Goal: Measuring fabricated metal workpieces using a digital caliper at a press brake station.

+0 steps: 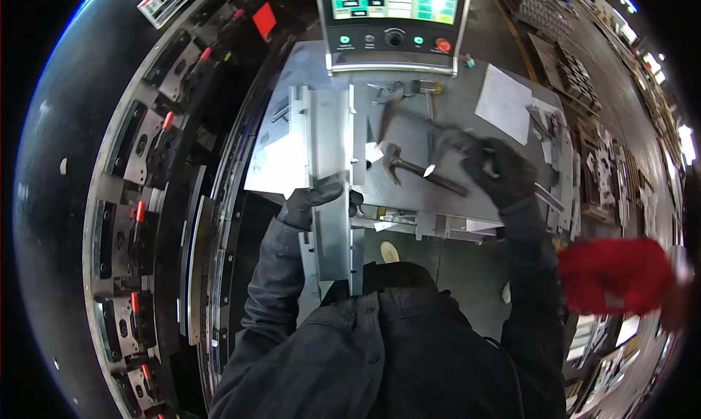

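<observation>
Left hand grips metal channel, right hand a blurred hammer

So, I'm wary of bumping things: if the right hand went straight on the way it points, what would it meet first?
The right hand would probably meet the blurred dark tool just ahead of it; blur and unclear depth hide whether they touch.

Left hand gripping metal channel, right hand with blurred tool, claw hammer on table
</observation>
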{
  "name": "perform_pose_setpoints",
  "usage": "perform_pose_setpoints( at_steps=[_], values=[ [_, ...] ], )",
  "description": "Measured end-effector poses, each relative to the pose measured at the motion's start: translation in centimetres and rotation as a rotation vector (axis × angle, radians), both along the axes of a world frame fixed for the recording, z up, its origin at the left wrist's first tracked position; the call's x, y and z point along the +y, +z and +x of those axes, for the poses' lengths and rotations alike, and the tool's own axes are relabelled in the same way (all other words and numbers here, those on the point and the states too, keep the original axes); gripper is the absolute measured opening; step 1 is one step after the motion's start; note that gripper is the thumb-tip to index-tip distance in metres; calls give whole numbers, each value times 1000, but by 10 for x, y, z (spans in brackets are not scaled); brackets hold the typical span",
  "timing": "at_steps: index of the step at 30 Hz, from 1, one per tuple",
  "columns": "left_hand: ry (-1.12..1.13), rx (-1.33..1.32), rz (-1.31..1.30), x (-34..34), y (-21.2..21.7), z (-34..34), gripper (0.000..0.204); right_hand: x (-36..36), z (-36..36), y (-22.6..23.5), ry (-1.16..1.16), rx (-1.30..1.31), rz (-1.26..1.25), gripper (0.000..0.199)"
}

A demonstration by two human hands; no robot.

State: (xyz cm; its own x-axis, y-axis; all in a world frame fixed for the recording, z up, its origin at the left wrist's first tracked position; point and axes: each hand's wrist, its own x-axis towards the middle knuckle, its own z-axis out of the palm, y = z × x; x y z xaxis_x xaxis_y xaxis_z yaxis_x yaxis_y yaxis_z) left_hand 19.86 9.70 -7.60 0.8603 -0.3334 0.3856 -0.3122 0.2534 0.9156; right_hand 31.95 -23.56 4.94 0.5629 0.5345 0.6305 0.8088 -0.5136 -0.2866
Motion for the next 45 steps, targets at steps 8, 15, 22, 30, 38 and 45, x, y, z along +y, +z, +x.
perform_pose_setpoints(
  at_steps=[8,15,22,30,38,45],
  values=[
    [123,-401,379,-6,-17,19,36,15,27,38,113,105,221,38],
    [123,-367,334,-21,-17,43,37,21,24,28,4,44,-4,39],
    [93,-325,281,-15,-21,30,38,23,28,21,40,-29,-119,45],
    [73,-284,237,-23,-21,44,40,18,23,18,-28,-95,-138,43],
    [79,-236,203,-35,-22,45,41,10,36,26,10,-91,11,40],
    [65,-209,155,-43,-24,42,43,13,31,27,71,-60,35,41]
  ],
)
